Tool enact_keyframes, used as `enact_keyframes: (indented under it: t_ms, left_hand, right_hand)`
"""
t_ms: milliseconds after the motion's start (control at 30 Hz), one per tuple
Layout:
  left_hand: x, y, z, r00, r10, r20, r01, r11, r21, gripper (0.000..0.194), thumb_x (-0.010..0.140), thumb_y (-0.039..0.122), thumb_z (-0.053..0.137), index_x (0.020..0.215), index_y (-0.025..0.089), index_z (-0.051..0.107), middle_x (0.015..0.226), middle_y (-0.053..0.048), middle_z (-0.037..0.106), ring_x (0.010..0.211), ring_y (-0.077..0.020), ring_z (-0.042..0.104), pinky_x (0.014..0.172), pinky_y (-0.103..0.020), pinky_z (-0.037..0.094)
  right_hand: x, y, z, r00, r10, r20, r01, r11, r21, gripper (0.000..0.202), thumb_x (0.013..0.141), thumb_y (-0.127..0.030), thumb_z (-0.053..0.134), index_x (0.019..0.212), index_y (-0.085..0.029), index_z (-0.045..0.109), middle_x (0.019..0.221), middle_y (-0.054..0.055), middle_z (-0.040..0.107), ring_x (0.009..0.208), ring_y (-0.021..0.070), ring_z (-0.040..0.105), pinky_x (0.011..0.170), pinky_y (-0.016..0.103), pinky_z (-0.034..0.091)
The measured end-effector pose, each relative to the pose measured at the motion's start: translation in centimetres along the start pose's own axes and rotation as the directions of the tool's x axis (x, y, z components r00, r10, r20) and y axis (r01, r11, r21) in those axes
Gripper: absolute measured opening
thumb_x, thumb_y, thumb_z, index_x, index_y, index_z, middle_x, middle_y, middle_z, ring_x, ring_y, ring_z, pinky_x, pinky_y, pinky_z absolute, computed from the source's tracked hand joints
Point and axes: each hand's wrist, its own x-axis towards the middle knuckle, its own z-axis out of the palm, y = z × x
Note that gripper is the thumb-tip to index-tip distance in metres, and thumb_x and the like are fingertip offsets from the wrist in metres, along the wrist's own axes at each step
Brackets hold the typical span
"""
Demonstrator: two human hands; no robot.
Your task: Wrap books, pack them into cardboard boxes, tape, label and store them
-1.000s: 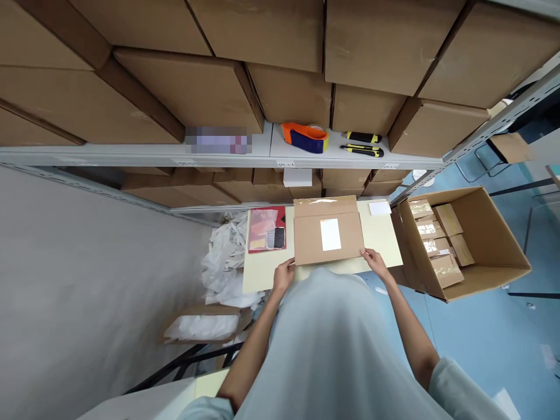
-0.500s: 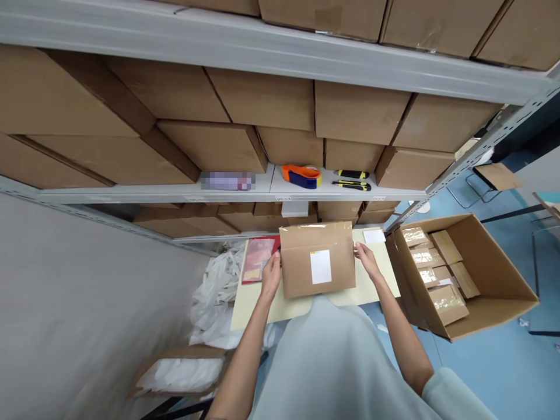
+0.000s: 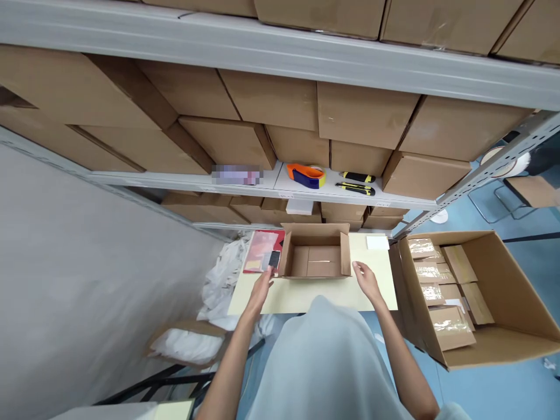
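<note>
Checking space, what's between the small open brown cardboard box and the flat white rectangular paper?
Bare cream tabletop separates box and paper, in the head view.

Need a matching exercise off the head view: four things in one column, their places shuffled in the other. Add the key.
Things
1. orange-and-blue tape dispenser
2. small open cardboard box
3. white paper rectangle
4. large brown cardboard carton

Places
A. between left hand and right hand
B. right of the table, holding smaller taped boxes
C. on the grey metal shelf
D. far right corner of the pale yellow tabletop

Pairs: 1-C, 2-A, 3-D, 4-B
</note>
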Motion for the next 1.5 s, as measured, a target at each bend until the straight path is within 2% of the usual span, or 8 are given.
enact_keyframes:
  t_ms: [133,233,433,800,933,1100,1267,1500]
  left_hand:
    - [-2.0,3.5,0.9,0.945,0.301,-0.126,-0.28,0.947,0.157,0.066,0.103,0.072,0.058,0.141,0.021,0.074,0.157,-0.016,0.069,0.149,-0.0339,0.062,0.131,-0.054,0.045]
    - [-3.3,6.3,3.7,0.857,0.514,0.039,-0.498,0.807,0.318,0.055,0.111,0.06,0.049,0.142,0.022,0.075,0.148,-0.013,0.076,0.141,-0.0302,0.069,0.126,-0.049,0.051]
    - [-2.1,6.6,7.9,0.809,0.509,0.294,-0.579,0.609,0.542,0.048,0.11,0.038,0.045,0.14,0.016,0.076,0.15,-0.017,0.074,0.146,-0.0352,0.066,0.127,-0.055,0.051]
    - [-2.7,3.4,-1.1,0.818,0.557,0.142,-0.574,0.777,0.258,0.043,0.109,0.049,0.055,0.132,0.024,0.08,0.139,-0.01,0.081,0.129,-0.0279,0.077,0.116,-0.043,0.061]
    - [-1.0,2.0,-5.8,0.873,0.484,-0.061,-0.475,0.872,0.121,0.04,0.108,0.049,0.056,0.125,0.024,0.083,0.125,-0.008,0.085,0.105,-0.0235,0.082,0.1,-0.037,0.067]
    - [7.9,-2.9,-11.5,0.959,0.232,-0.163,-0.196,0.957,0.213,0.036,0.1,0.035,0.058,0.126,0.019,0.079,0.132,-0.013,0.083,0.111,-0.0274,0.081,0.105,-0.041,0.064]
    - [16.6,-5.8,-12.9,0.982,0.153,-0.114,-0.107,0.937,0.333,0.038,0.094,0.023,0.061,0.128,0.013,0.076,0.134,-0.022,0.078,0.119,-0.0348,0.078,0.112,-0.047,0.059]
    - [22.2,-8.6,-10.6,0.994,0.078,-0.079,-0.042,0.923,0.382,0.035,0.102,0.026,0.069,0.134,0.012,0.071,0.135,-0.02,0.073,0.125,-0.0324,0.073,0.111,-0.05,0.059]
  right_hand:
    - [-0.5,-3.8,0.0,0.968,-0.251,0.024,0.252,0.963,-0.091,0.062,0.105,-0.068,0.057,0.137,-0.019,0.077,0.146,0.019,0.075,0.133,0.0358,0.073,0.118,0.053,0.057]
    - [-0.5,-6.8,1.5,0.915,-0.321,0.246,0.357,0.927,-0.118,0.049,0.112,-0.052,0.052,0.144,-0.023,0.075,0.145,0.015,0.078,0.133,0.032,0.075,0.117,0.048,0.058]
    - [1.3,-8.4,4.4,0.867,-0.156,0.473,0.356,0.858,-0.369,0.054,0.11,-0.043,0.058,0.155,-0.015,0.067,0.154,0.021,0.071,0.141,0.0371,0.071,0.121,0.052,0.054]
    - [-1.5,-8.5,3.2,0.978,-0.129,0.163,0.188,0.883,-0.431,0.06,0.105,-0.055,0.056,0.148,-0.016,0.07,0.138,0.021,0.079,0.125,0.0381,0.079,0.11,0.055,0.062]
    - [-3.8,-13.2,9.3,0.961,-0.208,0.184,0.264,0.89,-0.372,0.056,0.107,-0.057,0.056,0.145,-0.019,0.072,0.145,0.019,0.076,0.127,0.0359,0.078,0.11,0.053,0.063]
    - [-5.4,-16.4,23.9,0.871,-0.239,0.429,0.355,0.91,-0.213,0.056,0.111,-0.056,0.054,0.157,-0.025,0.064,0.16,0.014,0.067,0.137,0.0302,0.072,0.111,0.044,0.062]
    - [-0.7,-12.8,38.3,0.876,0.165,0.453,0.021,0.926,-0.378,0.085,0.099,-0.046,0.073,0.169,-0.006,0.045,0.179,0.026,0.041,0.173,0.0381,0.031,0.138,0.051,0.033]
    - [6.1,-7.1,42.4,0.951,0.248,0.185,-0.173,0.922,-0.347,0.077,0.094,-0.029,0.067,0.162,-0.004,0.043,0.166,0.032,0.053,0.163,0.0417,0.044,0.132,0.057,0.037]
